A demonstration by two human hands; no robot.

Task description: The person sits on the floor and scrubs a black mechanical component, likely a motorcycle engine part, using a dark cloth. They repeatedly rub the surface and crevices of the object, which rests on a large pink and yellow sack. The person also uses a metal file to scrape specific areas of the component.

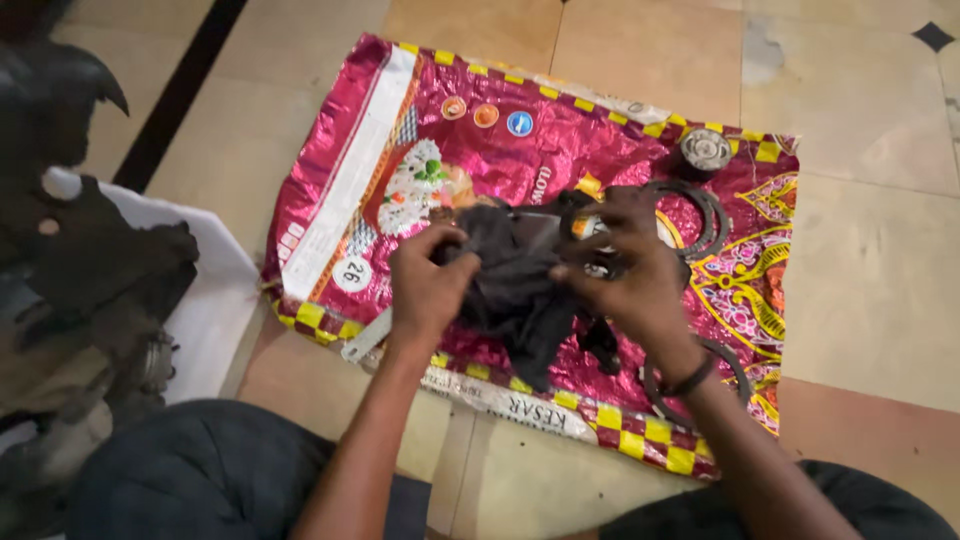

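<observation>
Both my hands work over a shiny pink and yellow sack [520, 140] spread flat on the floor. My left hand [425, 285] pinches a dark, dirty rag [520, 285] at its left side. My right hand [630, 270] grips the rag's right side together with a round metal part that is mostly hidden under my fingers. The rag hangs down between the hands. Thin metal rings [705, 210] lie on the sack just beyond my right hand.
A small round metal bearing [706, 148] stands at the sack's far right corner. Another ring [735, 360] lies by my right wrist. A flat metal piece [365, 338] pokes out near the sack's front edge. Greasy dark machine parts [90, 270] sit on white sheeting at left.
</observation>
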